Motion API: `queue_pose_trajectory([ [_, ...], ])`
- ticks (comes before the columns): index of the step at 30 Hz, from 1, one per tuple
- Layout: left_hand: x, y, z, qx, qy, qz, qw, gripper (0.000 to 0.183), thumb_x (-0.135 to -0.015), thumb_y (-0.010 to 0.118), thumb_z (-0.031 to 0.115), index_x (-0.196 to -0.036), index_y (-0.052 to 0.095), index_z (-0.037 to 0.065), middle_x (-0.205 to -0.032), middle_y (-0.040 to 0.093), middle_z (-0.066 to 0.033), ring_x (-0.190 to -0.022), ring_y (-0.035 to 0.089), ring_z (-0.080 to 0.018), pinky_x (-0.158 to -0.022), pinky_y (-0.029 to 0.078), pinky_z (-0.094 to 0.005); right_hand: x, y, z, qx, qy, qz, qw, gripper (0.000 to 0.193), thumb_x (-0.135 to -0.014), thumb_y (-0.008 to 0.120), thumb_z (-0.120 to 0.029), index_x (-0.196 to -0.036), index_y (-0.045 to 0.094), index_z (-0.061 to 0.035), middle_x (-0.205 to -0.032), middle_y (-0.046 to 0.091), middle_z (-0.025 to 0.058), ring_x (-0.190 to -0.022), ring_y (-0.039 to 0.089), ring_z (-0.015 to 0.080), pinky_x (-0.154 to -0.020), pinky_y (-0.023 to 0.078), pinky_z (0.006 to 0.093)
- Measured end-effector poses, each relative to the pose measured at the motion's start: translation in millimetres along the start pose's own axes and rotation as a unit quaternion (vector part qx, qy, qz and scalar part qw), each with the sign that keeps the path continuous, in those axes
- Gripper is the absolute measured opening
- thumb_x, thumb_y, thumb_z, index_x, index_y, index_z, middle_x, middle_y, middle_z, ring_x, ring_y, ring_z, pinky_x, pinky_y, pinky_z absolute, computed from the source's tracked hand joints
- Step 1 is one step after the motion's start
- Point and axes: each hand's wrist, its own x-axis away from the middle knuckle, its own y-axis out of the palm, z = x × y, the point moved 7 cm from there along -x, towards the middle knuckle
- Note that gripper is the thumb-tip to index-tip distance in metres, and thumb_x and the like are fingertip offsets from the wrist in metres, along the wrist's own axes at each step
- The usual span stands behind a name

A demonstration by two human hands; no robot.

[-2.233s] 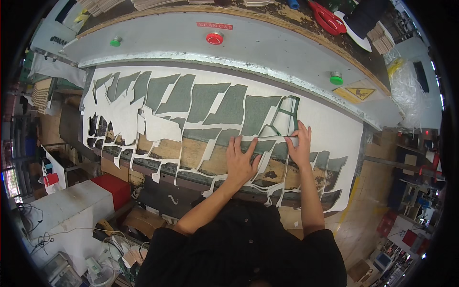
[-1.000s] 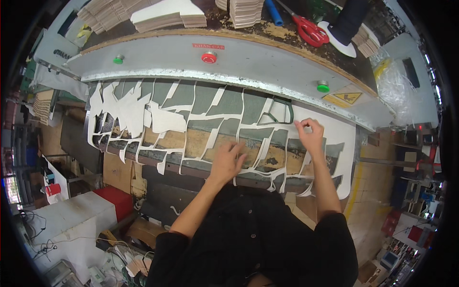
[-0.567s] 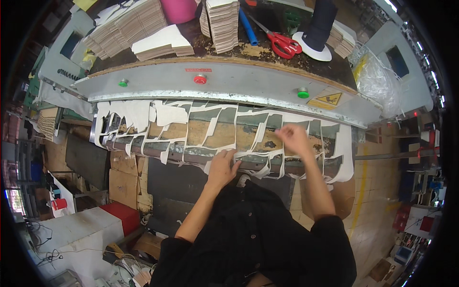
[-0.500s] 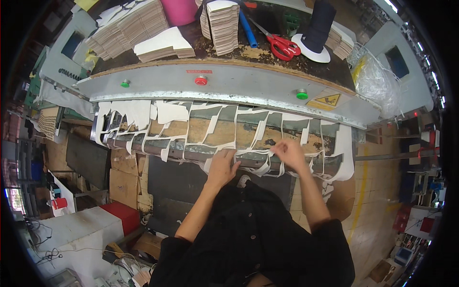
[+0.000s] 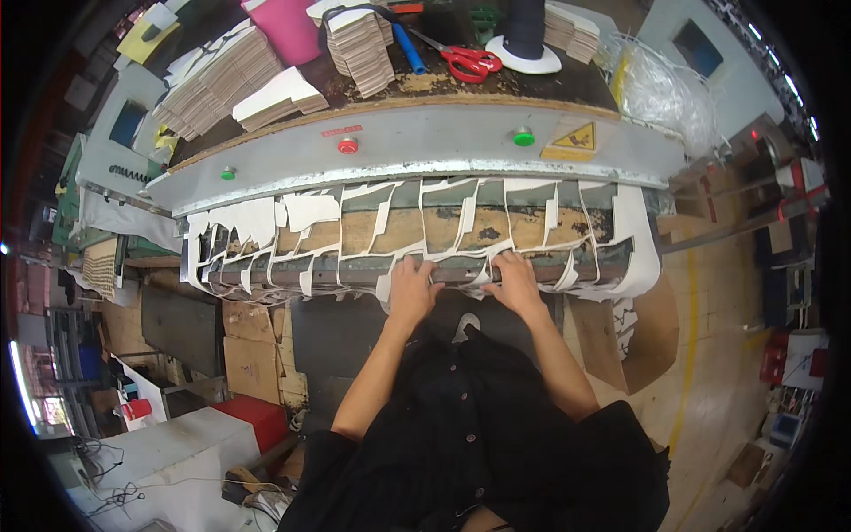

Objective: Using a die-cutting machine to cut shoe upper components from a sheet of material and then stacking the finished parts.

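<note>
A white sheet (image 5: 638, 266), cut through into a web of thin strips and openings, lies across the worn machine bed (image 5: 355, 227) and hangs over its front edge. My left hand (image 5: 411, 291) is at that edge near the middle, fingers bent over the web and thumb held out to the side. A short way to its right, my right hand (image 5: 518, 282) has its fingers hooked over the same web, thumb turned inward beside a white strip. What lies under the fingertips of both hands is hidden. A loose white piece (image 5: 312, 211) rests on the web at left.
Behind the bed runs a grey bar (image 5: 425, 146) with a red button (image 5: 347, 145) and green buttons. On the tabletop above it are stacked cut pieces (image 5: 357, 53), red-handled scissors (image 5: 468, 64) and a blue tube (image 5: 409, 49). A cardboard box (image 5: 634, 346) stands at lower right.
My right hand has come down and left from a raised pinch on a strip to the front edge. The drooping strips there now lie straighter. The whole view has shifted slightly.
</note>
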Motion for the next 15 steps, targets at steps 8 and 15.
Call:
queue_pose_trajectory([
  [8,3.6,-1.7,-0.5,0.021,0.032,0.020,0.999,0.044,-0.078,0.091,0.024,-0.117,0.074,0.012,-0.100,0.059,-0.0141,-0.101,0.059,-0.0380,-0.088,0.046,-0.0495,4.2,3.6,1.0,0.004,-0.029,0.002,1.000,0.049,-0.074,0.094,-0.025,-0.112,0.072,-0.0041,-0.116,0.068,0.0171,-0.120,0.062,0.0381,-0.105,0.046,0.0489],
  [15,14.3,-12.5,-10.2,0.186,-0.105,0.003,0.977,0.064,-0.084,0.089,0.037,-0.136,0.063,0.009,-0.112,0.064,-0.0201,-0.103,0.063,-0.0412,-0.091,0.050,-0.0519,-9.7,-15.7,12.4,-0.067,-0.134,-0.216,0.965,0.044,-0.084,0.089,-0.033,-0.115,0.079,-0.0040,-0.106,0.079,0.0215,-0.097,0.075,0.0364,-0.089,0.058,0.0442],
])
